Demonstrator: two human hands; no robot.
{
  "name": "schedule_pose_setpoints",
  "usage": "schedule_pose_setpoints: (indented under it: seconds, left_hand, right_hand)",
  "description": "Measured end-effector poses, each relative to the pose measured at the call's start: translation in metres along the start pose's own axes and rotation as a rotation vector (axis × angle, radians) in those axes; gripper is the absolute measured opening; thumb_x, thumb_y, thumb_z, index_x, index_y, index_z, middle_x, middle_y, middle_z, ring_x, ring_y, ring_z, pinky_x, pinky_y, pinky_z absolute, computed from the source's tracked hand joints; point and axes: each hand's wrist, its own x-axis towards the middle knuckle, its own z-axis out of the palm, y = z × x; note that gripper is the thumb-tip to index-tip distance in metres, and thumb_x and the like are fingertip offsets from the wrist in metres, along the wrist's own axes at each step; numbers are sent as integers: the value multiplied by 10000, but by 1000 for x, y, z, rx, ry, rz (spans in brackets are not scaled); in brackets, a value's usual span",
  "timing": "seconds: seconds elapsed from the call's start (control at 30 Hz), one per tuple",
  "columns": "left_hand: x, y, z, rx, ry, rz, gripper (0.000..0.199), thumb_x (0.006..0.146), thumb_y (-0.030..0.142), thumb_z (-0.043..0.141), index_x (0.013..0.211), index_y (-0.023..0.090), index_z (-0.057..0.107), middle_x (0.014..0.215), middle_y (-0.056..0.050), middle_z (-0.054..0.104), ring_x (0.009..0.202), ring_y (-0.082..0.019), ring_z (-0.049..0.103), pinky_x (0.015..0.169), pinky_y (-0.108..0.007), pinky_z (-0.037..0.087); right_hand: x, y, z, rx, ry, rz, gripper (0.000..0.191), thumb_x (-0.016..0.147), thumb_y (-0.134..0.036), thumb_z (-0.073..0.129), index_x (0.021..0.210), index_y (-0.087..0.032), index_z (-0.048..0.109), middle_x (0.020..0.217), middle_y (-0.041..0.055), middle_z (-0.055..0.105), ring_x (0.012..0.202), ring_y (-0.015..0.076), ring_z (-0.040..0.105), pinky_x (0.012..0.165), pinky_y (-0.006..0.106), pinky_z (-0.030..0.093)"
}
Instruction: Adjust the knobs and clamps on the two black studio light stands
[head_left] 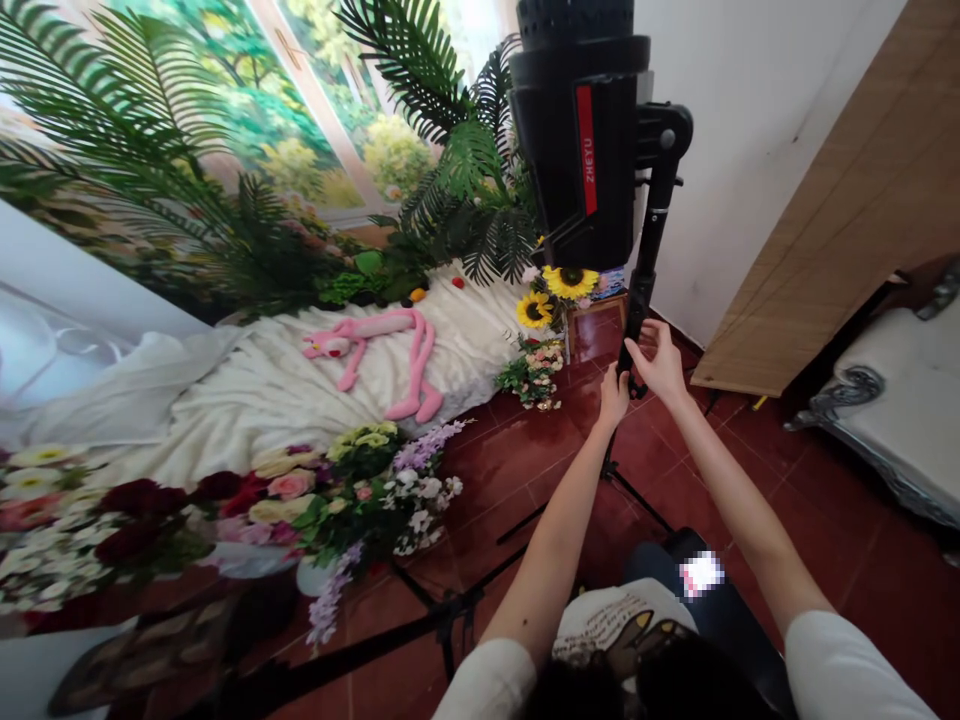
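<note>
A black studio light (pixel 581 150) with a red stripe sits on top of a black light stand (pixel 643 275), at the upper right of centre. Wrapped round the lower part of the pole is my left hand (pixel 615 400). My right hand (pixel 660 362) is just above and to the right of it, with fingers curled and the thumb against the pole. Close below my hands a dark knob (pixel 637 388) sticks out from the stand. The stand's lower legs are partly hidden by my arms.
At left, a pink plush toy (pixel 397 325) lies on a white furry blanket (pixel 247 390) ringed by artificial flowers (pixel 289 490) and palm leaves (pixel 435 80). Sunflowers (pixel 570 280) stand behind the pole. Another black stand (pixel 420 625) crosses the red tiled floor (pixel 517 480). A pale sofa (pixel 907 390) is at right.
</note>
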Motion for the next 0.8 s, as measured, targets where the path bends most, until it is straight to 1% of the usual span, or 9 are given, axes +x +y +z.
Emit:
schedule_pose_setpoints:
  seconds: [0.07,0.1,0.2,0.33,0.47,0.57,0.6,0.73,0.8]
  left_hand:
    - [0,-1,-1,18,5,30,534,965,577,321,1212,154,533,908,-86,676,792,-177,669,777,-314,539]
    - [0,-1,-1,36,15,36,529,964,575,328,1211,156,537,956,-99,680,855,-188,674,822,-326,535]
    - [0,-3,-2,90,33,13,497,969,545,349,1221,163,544,1064,-120,678,1004,-213,661,940,-360,501]
    - [2,-7,-1,113,27,-30,495,979,503,347,1260,142,537,1140,-145,674,1120,-228,634,1029,-372,454]
    - [3,-9,0,110,28,-30,513,978,502,343,1285,134,526,1210,-165,653,1196,-236,603,1071,-376,424]
    - [2,-9,0,104,26,-18,520,977,511,330,1282,138,524,1210,-162,651,1185,-232,607,1059,-375,435]
    - [2,-8,0,103,24,-16,520,978,512,327,1281,139,523,1206,-159,652,1176,-229,611,1053,-371,441]
    - [0,-2,-1,102,24,-39,519,976,520,341,1283,144,526,1190,-146,662,1164,-213,620,1044,-338,444]
    - [0,1,-2,110,35,-76,512,969,527,367,1271,151,541,1182,-138,670,1177,-209,617,1054,-328,435]
  right_hand:
    - [-27,9,-11,-92,-59,-44,383,905,-498,565,1162,-214,576,1201,115,659,1118,234,636,947,422,540]
    - [-40,14,-17,-161,-95,-73,313,924,-476,538,1077,-216,622,1210,114,658,1154,242,615,985,441,519]
    - [-74,31,-33,-343,-228,-164,289,957,-415,492,886,-216,690,1313,108,621,1247,267,554,1077,483,451]
    - [-102,51,-40,-474,-336,-206,329,979,-366,455,932,-195,732,1469,99,503,1358,293,468,1130,509,399]
    - [-113,61,-35,-512,-342,-166,366,990,-361,421,1163,-194,698,1537,106,412,1408,288,410,1135,512,392]
    - [-112,62,-31,-489,-316,-135,406,997,-366,398,1317,-231,609,1528,97,424,1389,257,433,1122,495,409]
    - [-112,62,-31,-485,-309,-131,401,999,-371,393,1290,-228,629,1520,99,434,1381,255,440,1121,489,411]
    - [-108,62,-33,-515,-331,-141,427,1006,-377,366,1000,-180,745,1522,107,431,1354,278,453,1123,491,402]
    - [-108,62,-34,-548,-352,-133,442,1012,-360,339,1035,-174,739,1526,94,429,1332,288,464,1108,500,414]
